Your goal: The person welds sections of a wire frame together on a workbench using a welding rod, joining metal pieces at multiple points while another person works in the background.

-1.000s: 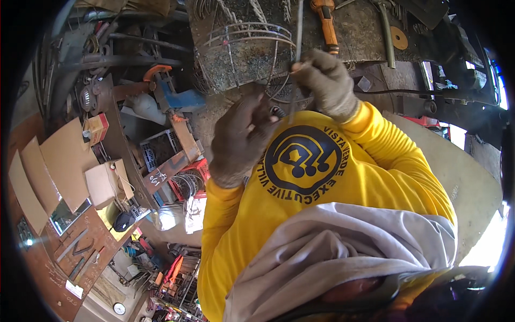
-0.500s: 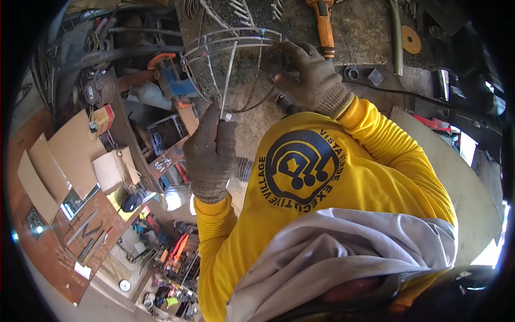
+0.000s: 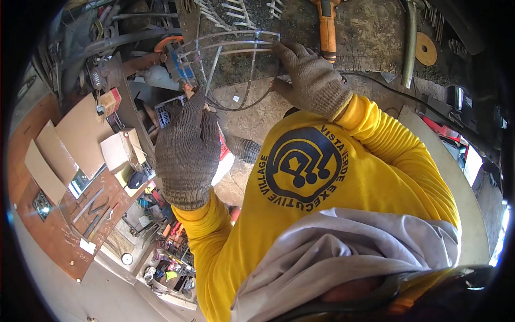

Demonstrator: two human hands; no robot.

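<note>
A wire frame of curved, thin metal rods (image 3: pixel 253 67) spans the space between my two gloved hands, by the near edge of the dark worktop. At its right end, my right hand (image 3: pixel 311 80) pinches the frame between fingers and thumb. My left hand (image 3: pixel 186 153) is at the lower left of the frame, fingers drawn together around the lower end of a slanting metal rod (image 3: pixel 213 67). That rod's upper end meets the frame's curved bars. Both hands wear brown knitted gloves, and the left glove hides the exact grip.
An orange power tool (image 3: pixel 327 29) lies on the worktop (image 3: pixel 370 32) beyond my right hand. Near it are a metal tube (image 3: pixel 409 48) and a tan disc (image 3: pixel 426 49). A black cable (image 3: pixel 397 88) runs rightward. Cardboard pieces (image 3: pixel 80 134) stand on a brown board at left.
My left hand has moved left, and the slanting rod has shifted left with it. The right hand stays at the frame's right end, while the frame's left side has moved slightly.
</note>
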